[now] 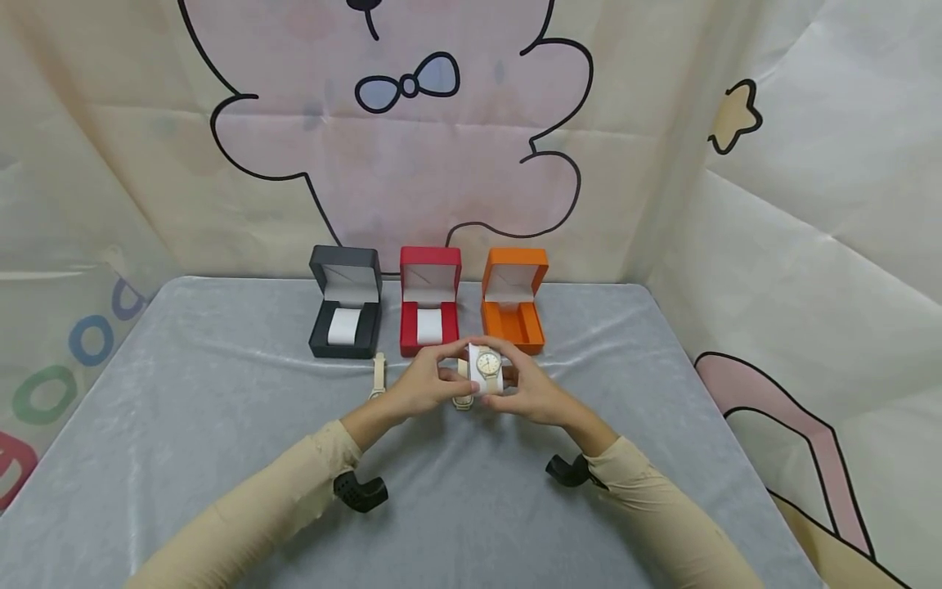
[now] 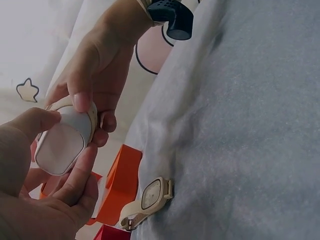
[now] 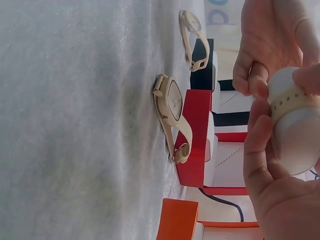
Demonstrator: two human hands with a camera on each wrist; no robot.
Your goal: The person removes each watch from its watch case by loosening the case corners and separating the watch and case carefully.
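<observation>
Both hands hold a white watch pillow [image 1: 473, 375] above the table, in front of the boxes. A cream-strapped wristwatch [image 1: 488, 362] is wrapped around it, its round dial facing up toward the head camera. My left hand [image 1: 427, 386] grips the pillow's left end with thumb and fingers. At the other end my right hand [image 1: 540, 397] grips pillow and strap, its thumb pressing near the strap in the left wrist view. Strap holes show along the band [image 3: 291, 102] in the right wrist view. Just behind the hands a second cream watch [image 3: 172, 107] rests on the cloth.
A third cream watch [image 3: 192, 37] lies further left. Along the back stand three open boxes: a black box [image 1: 318, 337] and a red box [image 1: 409, 331], each with a white pillow inside, and an orange box [image 1: 536, 331] without one. Grey cloth [image 1: 221, 425] covers the table.
</observation>
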